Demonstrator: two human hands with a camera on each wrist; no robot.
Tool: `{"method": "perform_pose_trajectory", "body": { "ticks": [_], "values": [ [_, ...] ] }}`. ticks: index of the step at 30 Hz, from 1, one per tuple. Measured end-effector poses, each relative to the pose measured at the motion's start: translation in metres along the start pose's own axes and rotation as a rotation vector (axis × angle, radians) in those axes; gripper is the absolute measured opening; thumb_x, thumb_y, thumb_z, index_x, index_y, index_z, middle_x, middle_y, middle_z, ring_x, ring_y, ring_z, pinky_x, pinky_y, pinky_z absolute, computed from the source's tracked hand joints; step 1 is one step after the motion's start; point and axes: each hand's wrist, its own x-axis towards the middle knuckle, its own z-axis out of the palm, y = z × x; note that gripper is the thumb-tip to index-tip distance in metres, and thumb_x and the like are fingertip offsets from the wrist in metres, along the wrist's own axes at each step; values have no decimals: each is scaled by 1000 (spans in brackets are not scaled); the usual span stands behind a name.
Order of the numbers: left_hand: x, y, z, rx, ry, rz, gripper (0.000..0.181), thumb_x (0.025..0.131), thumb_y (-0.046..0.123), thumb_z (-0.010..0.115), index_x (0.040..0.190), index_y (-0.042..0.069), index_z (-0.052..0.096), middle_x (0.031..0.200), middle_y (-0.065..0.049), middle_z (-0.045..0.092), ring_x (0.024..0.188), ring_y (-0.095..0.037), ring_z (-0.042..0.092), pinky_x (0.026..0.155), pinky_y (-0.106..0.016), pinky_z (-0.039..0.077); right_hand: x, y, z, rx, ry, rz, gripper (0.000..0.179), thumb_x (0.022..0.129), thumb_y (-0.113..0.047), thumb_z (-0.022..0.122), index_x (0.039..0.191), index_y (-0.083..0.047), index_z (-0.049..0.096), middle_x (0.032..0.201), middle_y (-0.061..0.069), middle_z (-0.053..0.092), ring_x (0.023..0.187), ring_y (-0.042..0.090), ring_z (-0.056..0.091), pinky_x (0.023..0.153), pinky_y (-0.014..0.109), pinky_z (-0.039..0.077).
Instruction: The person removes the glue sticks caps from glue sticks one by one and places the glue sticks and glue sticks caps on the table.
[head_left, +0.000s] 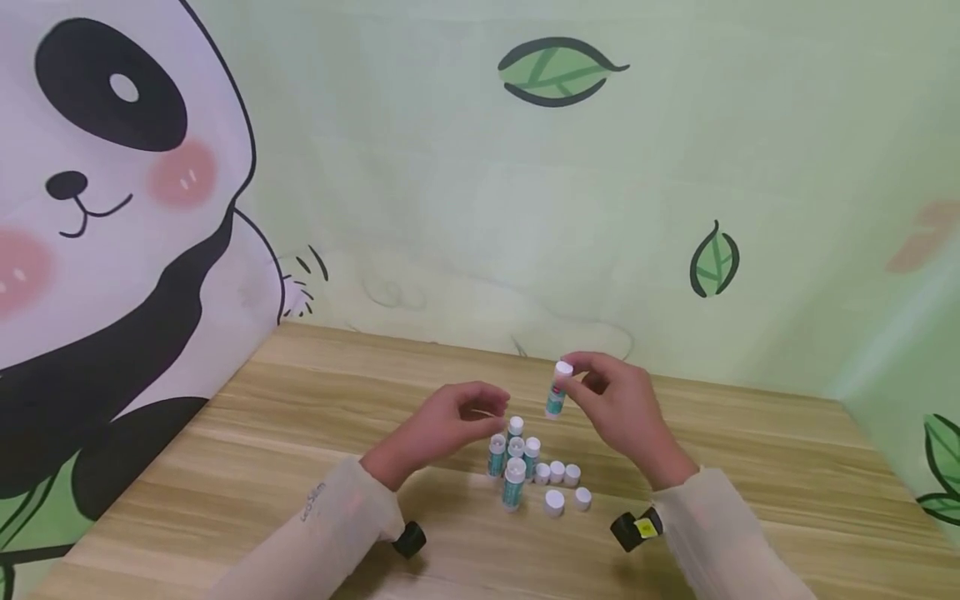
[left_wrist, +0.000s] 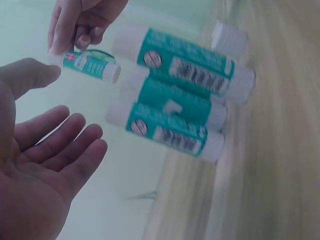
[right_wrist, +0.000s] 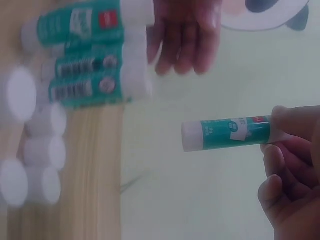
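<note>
My right hand pinches a glue stick by its white upper end, above the table. The right wrist view shows this stick's teal label and thumb and fingertips on one end. My left hand holds nothing; its fingers are loosely bent beside the standing glue sticks. In the left wrist view that palm faces the camera with fingers spread. The group stands upright and close together; some tops look like open white rims. Several loose white caps lie right of the group.
The wood-grain table reaches back to a pale green cloth backdrop with a panda and leaves. Black wrist cameras sit under both sleeves, close to the tabletop.
</note>
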Motion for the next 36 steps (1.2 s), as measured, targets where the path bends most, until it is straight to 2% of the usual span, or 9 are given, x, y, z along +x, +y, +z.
{"method": "perform_pose_trajectory", "body": {
  "ticks": [5,10,15,21,26,30,36],
  "values": [
    [-5,11,6,0,2,6,38,91,33,68,126,21,60,120,3,64,114,-15,61,98,-34,51,-9,-11,1,53,-46,-30,27,89,-28,71,114,-20,67,75,-4,65,62,17,54,51,24,47],
    [-6,21,12,6,-19,55,38,91,31,68,126,19,60,119,3,65,114,-17,61,101,-34,49,-16,-17,2,107,-58,-111,24,87,-26,73,110,-21,69,80,-6,66,61,13,56,53,24,49],
    [-8,27,16,-10,-51,84,36,91,33,68,125,22,60,119,7,65,112,-12,61,100,-31,49,-24,-23,5,143,-50,-134,24,86,-25,74,109,-19,70,84,-4,66,65,11,57,57,24,51],
    [-11,28,23,-38,-79,145,35,91,31,69,124,21,62,119,7,66,110,-9,63,95,-25,51,-34,-25,8,215,-61,-152,23,86,-27,73,108,-19,71,81,-5,65,66,9,57,58,25,51],
    [-13,28,28,-63,-94,195,32,92,25,67,122,17,64,119,0,68,108,-12,65,93,-24,52,-39,-26,7,244,-71,-157,24,86,-27,73,108,-19,71,83,-7,66,66,8,58,58,25,51],
    [-15,25,30,-74,-80,207,29,93,24,66,121,16,65,117,-1,69,105,-12,66,91,-24,53,-39,-27,7,241,-76,-190,25,85,-27,74,109,-18,71,87,-8,68,67,6,58,60,24,52],
    [-12,26,33,-73,-103,211,29,93,26,66,120,17,65,114,0,69,102,-11,67,89,-25,54,-42,-22,5,252,-58,-190,27,86,-27,73,110,-15,71,88,-6,68,67,6,58,59,25,52]
  ]
}}
